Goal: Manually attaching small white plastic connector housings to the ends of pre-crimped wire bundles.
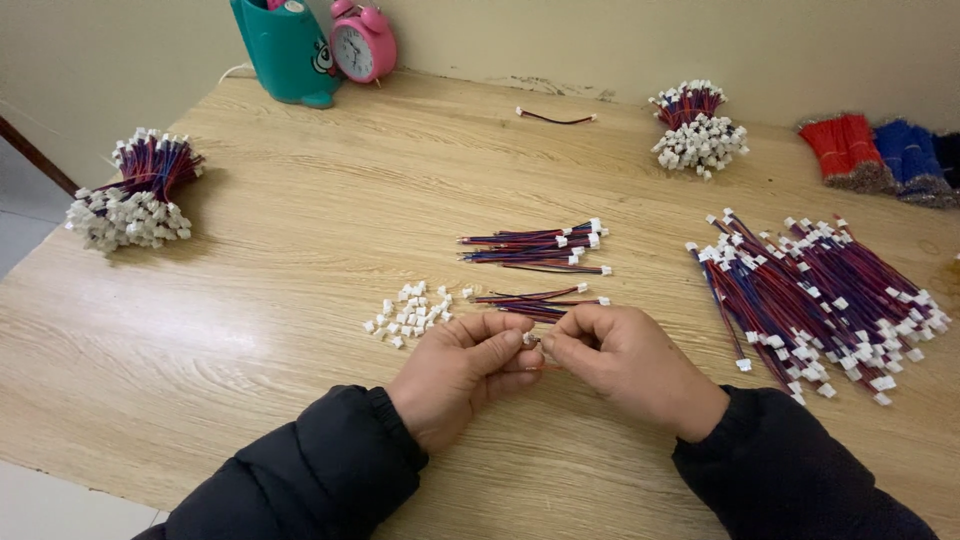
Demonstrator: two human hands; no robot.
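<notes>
My left hand (462, 372) and my right hand (625, 365) meet at the fingertips over the wooden table (300, 260). Between them I pinch a small white connector (529, 338) and the end of a thin red-and-blue wire; which hand holds which part is hard to tell. Just beyond my fingers lies a small bunch of wires (540, 299) with white plugs. To the left of it sits a little heap of loose white connectors (412, 312). Farther back lies a second small bunch of wires (540, 248).
A big pile of plugged wires (820, 305) spreads at the right. Tied bundles stand at the far left (135, 190) and at the back (695, 128). Red and blue wire bundles (880, 152) lie at the back right. A teal holder (285, 50), a pink clock (362, 42) and a single wire (555, 118) are at the back.
</notes>
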